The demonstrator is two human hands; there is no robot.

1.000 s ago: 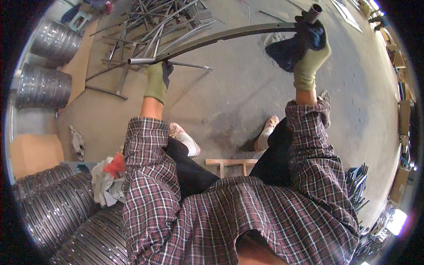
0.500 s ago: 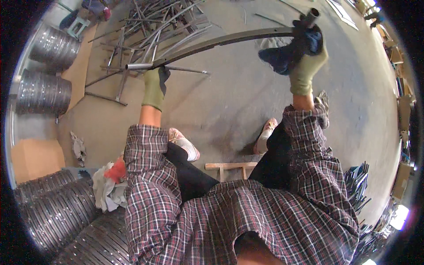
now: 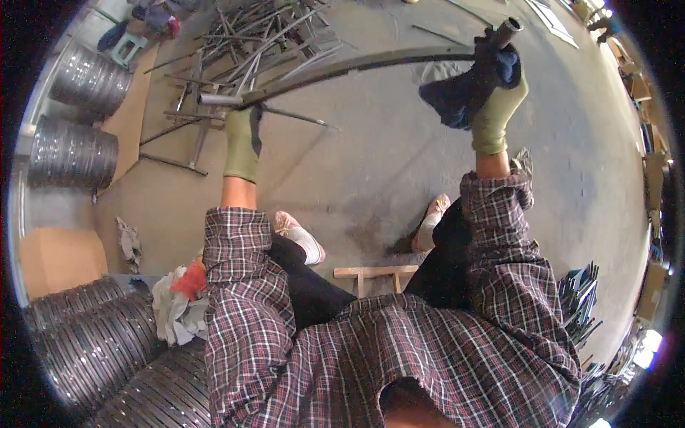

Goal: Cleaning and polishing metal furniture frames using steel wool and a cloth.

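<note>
A dark metal tube frame stretches across in front of me, a long bar with a short tube at each end. My left hand, in a green glove with a dark palm, is closed around its left end, just under the bare-looking tube. At the right end, my right hand, gloved the same way, grips the bar near the upright tube. Bunched in that hand is a dark blue cloth, which hangs below the bar and covers some of the fingers.
Loose metal tubes and frames lie heaped on the floor ahead to the left. Stacks of dark metal parts stand at the left, with more beside me. A wooden stool shows between my legs. Dark rods lie bundled at the right.
My left hand and the frame's left end have shifted slightly left; that end's short tube now sits a little higher. The right hand, still with the cloth, has barely moved.
</note>
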